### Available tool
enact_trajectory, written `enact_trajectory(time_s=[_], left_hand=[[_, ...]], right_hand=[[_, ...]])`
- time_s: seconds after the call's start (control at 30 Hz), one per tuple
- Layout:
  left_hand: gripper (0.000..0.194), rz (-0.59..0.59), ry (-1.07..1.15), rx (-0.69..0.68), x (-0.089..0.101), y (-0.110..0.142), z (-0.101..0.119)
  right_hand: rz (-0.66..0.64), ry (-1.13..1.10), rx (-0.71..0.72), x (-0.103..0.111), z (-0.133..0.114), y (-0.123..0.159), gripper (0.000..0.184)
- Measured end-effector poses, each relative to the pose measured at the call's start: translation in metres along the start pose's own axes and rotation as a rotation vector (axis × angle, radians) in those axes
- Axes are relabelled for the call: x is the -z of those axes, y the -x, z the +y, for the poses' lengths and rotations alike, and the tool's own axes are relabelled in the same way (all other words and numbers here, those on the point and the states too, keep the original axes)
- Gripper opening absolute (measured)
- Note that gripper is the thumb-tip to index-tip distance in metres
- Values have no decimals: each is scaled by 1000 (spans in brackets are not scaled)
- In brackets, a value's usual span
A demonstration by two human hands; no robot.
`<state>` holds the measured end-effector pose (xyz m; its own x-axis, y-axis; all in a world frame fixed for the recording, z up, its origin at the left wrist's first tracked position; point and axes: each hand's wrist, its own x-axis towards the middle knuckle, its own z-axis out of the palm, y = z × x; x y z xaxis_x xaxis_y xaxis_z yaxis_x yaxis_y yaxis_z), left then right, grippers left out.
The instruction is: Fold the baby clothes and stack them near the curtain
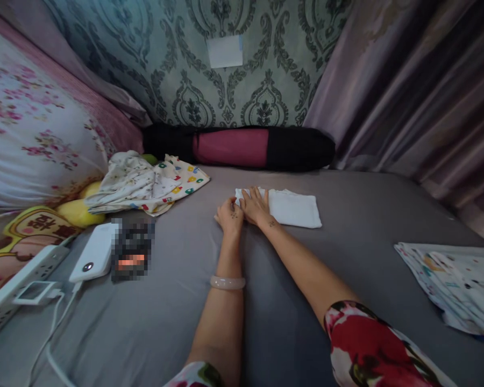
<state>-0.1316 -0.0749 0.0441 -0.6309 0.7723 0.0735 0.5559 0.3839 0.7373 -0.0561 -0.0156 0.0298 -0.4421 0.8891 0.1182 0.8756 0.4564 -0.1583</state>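
Observation:
A small folded white cloth lies flat on the grey bedsheet in the middle of the view. My right hand rests palm down on the cloth's left end with fingers stretched flat. My left hand lies just beside it at the cloth's left edge, fingers bent slightly down onto the sheet, holding nothing I can see. A pale bangle sits on my left wrist.
A crumpled printed garment lies at the left, next to a floral pillow. A white power bank, a power strip and cables sit at front left. A black and red bolster lines the wall. Folded printed fabric lies at right.

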Motion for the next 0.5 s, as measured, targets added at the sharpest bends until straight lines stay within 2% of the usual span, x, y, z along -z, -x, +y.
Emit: enact_trajectory(time_s=[0.2,0.5], left_hand=[[34,-109,-83,-58,-3,3,4],[36,-117,-144,-151,-9,5,3]], right_hand=[[-43,-4,-10,-5,2,3,55],[-23,-40,-20,2,8,5,53]])
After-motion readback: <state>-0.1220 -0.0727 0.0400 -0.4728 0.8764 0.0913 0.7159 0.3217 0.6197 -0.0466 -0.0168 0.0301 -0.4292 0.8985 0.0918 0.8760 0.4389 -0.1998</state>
